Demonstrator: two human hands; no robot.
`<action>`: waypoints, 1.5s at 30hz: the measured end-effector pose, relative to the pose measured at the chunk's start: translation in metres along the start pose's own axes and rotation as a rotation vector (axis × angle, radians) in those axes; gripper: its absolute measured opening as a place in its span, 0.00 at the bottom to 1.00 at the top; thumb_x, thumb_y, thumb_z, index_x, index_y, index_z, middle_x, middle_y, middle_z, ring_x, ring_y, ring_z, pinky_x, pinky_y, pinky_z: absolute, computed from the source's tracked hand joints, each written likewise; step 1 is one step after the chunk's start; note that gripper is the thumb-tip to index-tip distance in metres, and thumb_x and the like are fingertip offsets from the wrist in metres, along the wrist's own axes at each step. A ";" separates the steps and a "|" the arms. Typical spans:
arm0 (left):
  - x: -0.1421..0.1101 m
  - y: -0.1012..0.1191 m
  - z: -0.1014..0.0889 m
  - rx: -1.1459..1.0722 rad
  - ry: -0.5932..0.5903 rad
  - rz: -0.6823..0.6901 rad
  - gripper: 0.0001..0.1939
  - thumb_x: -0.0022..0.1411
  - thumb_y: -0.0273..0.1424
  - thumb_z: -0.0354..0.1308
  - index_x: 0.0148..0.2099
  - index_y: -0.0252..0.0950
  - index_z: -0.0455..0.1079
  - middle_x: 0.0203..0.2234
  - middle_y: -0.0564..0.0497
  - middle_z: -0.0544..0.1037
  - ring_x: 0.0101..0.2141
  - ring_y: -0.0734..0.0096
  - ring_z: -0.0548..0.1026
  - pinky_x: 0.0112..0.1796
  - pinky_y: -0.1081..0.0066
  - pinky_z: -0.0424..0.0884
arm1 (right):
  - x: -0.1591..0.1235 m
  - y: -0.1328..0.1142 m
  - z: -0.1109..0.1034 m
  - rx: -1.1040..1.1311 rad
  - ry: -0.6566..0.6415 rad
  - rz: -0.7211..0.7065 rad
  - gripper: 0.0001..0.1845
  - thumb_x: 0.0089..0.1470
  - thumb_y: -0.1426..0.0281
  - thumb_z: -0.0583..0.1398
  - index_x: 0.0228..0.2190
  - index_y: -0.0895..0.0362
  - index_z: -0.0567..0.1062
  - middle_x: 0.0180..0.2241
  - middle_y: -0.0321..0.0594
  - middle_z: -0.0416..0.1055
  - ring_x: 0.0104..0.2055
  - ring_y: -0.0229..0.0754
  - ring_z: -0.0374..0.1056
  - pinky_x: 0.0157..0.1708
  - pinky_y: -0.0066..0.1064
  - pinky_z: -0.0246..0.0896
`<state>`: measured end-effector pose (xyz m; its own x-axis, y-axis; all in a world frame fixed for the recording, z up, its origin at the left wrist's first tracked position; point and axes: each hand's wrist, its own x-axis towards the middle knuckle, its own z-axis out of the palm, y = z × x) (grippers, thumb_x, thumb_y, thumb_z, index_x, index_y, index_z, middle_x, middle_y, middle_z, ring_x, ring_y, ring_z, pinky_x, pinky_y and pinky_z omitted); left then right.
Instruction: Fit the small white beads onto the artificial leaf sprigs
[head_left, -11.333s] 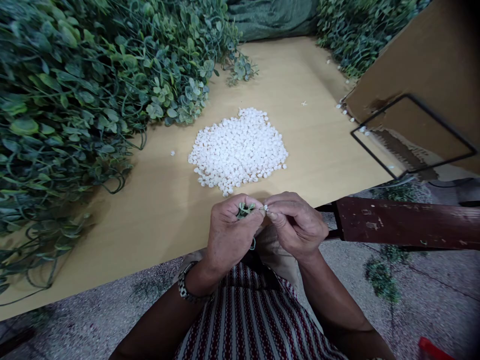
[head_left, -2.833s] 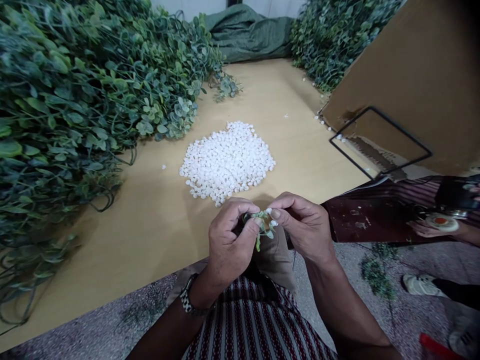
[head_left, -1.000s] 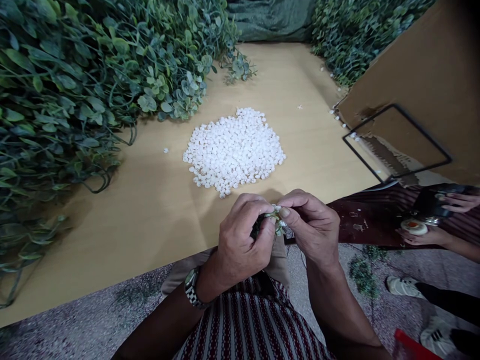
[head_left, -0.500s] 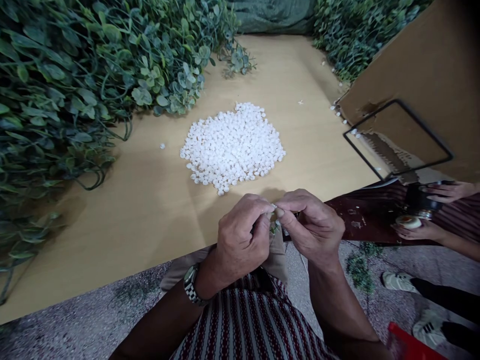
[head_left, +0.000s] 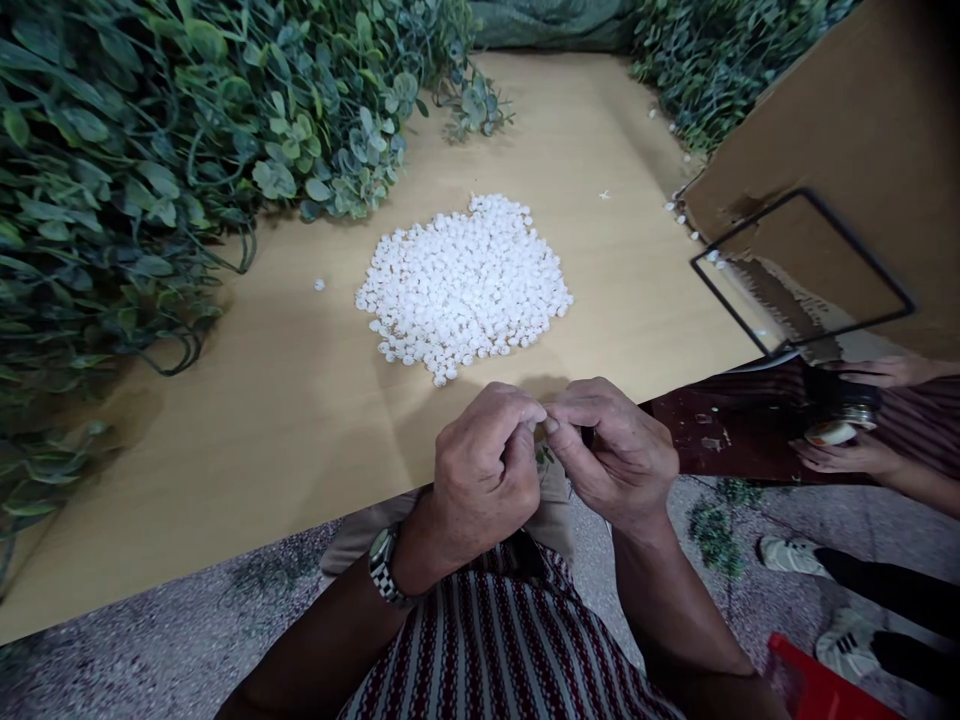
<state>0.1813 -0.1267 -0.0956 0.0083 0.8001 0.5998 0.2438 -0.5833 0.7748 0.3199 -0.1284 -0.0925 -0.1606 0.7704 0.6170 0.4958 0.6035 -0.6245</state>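
Green sprig: one, on the wearer's side of the bead pile, mostly hidden between the hands.

Left hand and right hand: a pair, backs upward, wrists angled inward, knuckles arched, fingertips meeting just short of the pile.

Visible scrap of sprig: small, leafy, mid-green, hanging under the fingertips.

State of hands: left closed, thumb tucked against the curled index finger, gripping the sprig; right closed in a thumb-and-index pinch, anything between its fingertips hidden from sight.

Bead pile: many small, white, rounded pieces, knobbly, heaped in an irregular patch.

Stray bead: one, white, left of the pile.

Bench: pale tan, smooth, flat, beneath the pile.

Leafy foliage: dense, green, tangled stems, left of and beyond the pile.

Cardboard: brown, torn lower edge, right of the pile.

Co-worker's hand: well right of the pile, holding a round whitish piece.
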 end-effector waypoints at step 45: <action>0.004 -0.002 0.002 0.049 -0.039 -0.040 0.14 0.54 0.13 0.50 0.38 0.37 0.64 0.31 0.51 0.69 0.35 0.70 0.71 0.37 0.71 0.71 | -0.012 0.008 0.015 0.085 0.152 0.005 0.11 0.51 0.82 0.62 0.34 0.55 0.77 0.25 0.36 0.74 0.29 0.40 0.72 0.29 0.35 0.69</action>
<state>0.1828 -0.1224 -0.0950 0.0355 0.8283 0.5591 0.2914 -0.5437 0.7870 0.3129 -0.1300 -0.1124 -0.0242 0.7371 0.6754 0.4214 0.6202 -0.6617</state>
